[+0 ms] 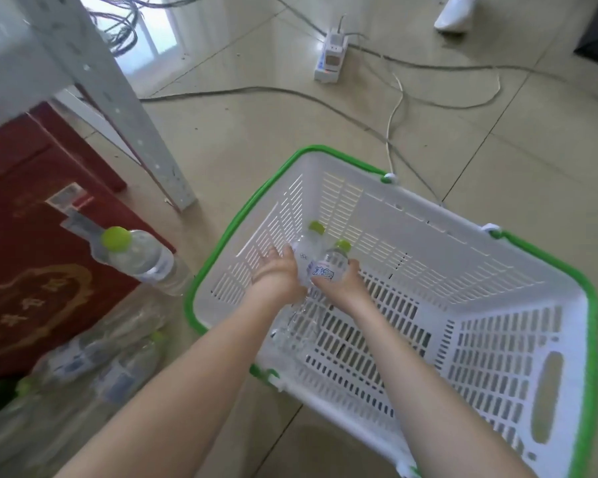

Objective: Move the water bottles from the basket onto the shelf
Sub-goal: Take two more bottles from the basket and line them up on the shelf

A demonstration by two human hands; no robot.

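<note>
A white basket (428, 215) with a green rim sits on the floor at centre right. Both my hands reach into it. My left hand (277, 270) is wrapped around a clear water bottle (304, 251) with a lime cap. My right hand (342, 281) grips a second clear bottle (332, 263) with a blue label, right beside the first. One more clear bottle (296, 332) lies on the basket floor under my wrists. The grey metal shelf (32, 39) stands at the upper left. A bottle (139, 257) stands at its lower left, and several more (94, 357) lie blurred beneath.
A dark red box (32, 236) sits under the shelf at left. A shelf leg (145, 132) slants down to the floor beside the basket. A white power strip (332, 56) and several cables (394, 108) cross the tiled floor beyond. A person's white shoe (454, 12) is at top right.
</note>
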